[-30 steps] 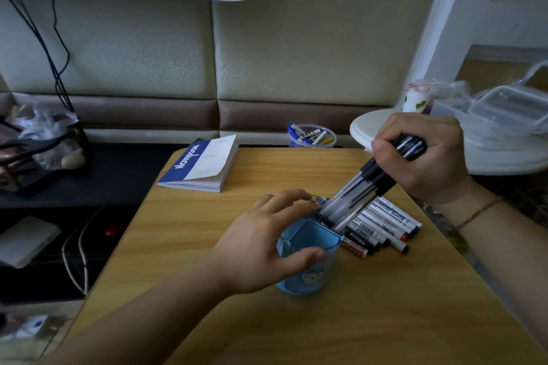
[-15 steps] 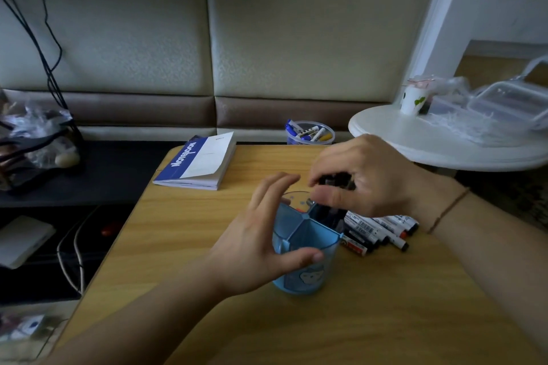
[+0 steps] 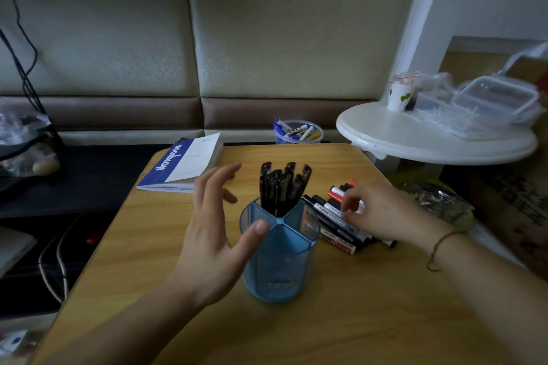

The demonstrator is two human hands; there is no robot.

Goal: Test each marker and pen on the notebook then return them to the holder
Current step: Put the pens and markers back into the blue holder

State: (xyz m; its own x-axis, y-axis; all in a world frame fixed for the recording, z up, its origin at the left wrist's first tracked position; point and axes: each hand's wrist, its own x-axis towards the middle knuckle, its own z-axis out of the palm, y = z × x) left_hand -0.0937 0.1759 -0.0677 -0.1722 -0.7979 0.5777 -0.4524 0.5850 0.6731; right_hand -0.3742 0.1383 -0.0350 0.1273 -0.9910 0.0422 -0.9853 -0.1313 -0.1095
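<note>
1. Right now the right hand [image 3: 376,213] sits directly over the pile of markers [image 3: 335,216] lying flat on the tabletop [image 3: 341,320], toward its right edge; the fingers are curled down onto the barrels, though I cannot tell whether one is actually pinched yet.
2. Those markers lie side by side, long axes running diagonally, caps toward the far side and tails toward the near right edge, so a grasp across a barrel suits the right hand best.
3. Just left of the pile, almost touching it, stands the blue divided holder [image 3: 280,258], with a bunch of black pens [image 3: 281,187] upright in its far compartment; the near compartments look free.
4. Beside the holder's left wall the left hand [image 3: 213,231] is spread, thumb at the rim and fingers fanned apart, gripping nothing.
5. Over at the far left corner of the tabletop lies the closed notebook [image 3: 184,164], nearer the left hand.
</note>
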